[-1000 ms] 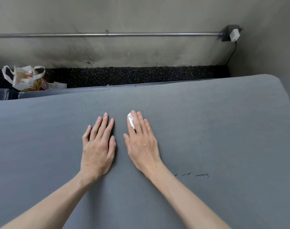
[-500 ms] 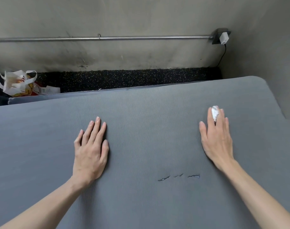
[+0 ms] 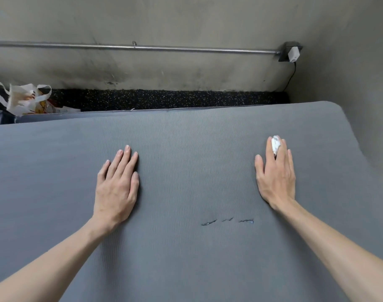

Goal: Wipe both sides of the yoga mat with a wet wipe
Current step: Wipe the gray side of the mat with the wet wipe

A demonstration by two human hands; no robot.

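Note:
A grey yoga mat (image 3: 186,192) lies spread out flat and fills most of the view. Its right end with rounded corners is on the right. My left hand (image 3: 116,184) rests flat on the mat left of centre, fingers straight. My right hand (image 3: 276,175) lies flat near the mat's right end and presses a crumpled white wet wipe (image 3: 275,144) against the surface. The wipe peeks out between the index and middle fingertips; the rest of it is hidden under the hand.
Three small tears (image 3: 227,221) mark the mat between my arms. Beyond the far edge runs a strip of black speckled floor (image 3: 164,99) below a concrete wall with a metal pipe (image 3: 133,47). A white plastic bag (image 3: 24,98) sits at far left. A second wall stands close on the right.
My right hand slid the wipe across the mat from beside my left hand out to the right end. My left hand has stayed pressed in place.

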